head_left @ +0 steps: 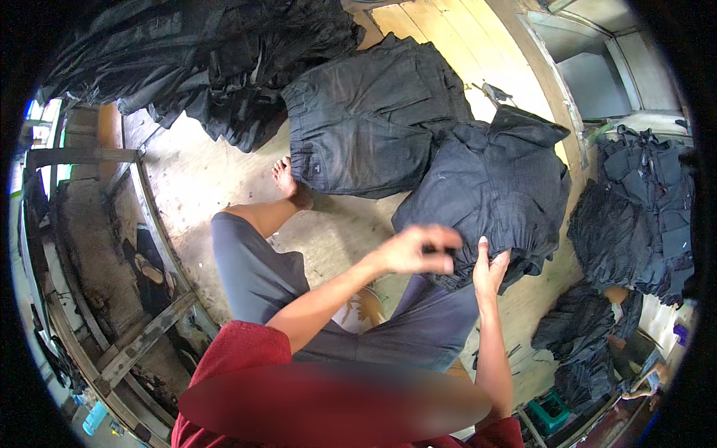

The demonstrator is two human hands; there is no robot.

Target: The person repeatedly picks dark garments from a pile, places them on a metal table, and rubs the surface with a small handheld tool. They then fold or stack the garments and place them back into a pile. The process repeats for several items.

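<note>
Black elastic-waisted trousers [493, 179] lie bunched in front of me to the right. My right hand [490, 270] is closed on their gathered waistband, thumb on top and the other fingers mostly hidden beneath the cloth. Slightly blurred, my left hand [422, 250] is just left of that edge, thumb and fingers apart and nothing seen between them. Whether it touches the cloth I cannot tell. Beyond my hands, a second pair of black trousers [373, 119] is spread flat, its elastic waistband toward the left.
A large heap of black cloth [209, 60] fills the far left. More dark garments [635, 209] are piled at the right, with another bundle [575, 321] nearer me. A wooden frame [149, 336] stands at left. A green plastic container [549, 411] sits low at right.
</note>
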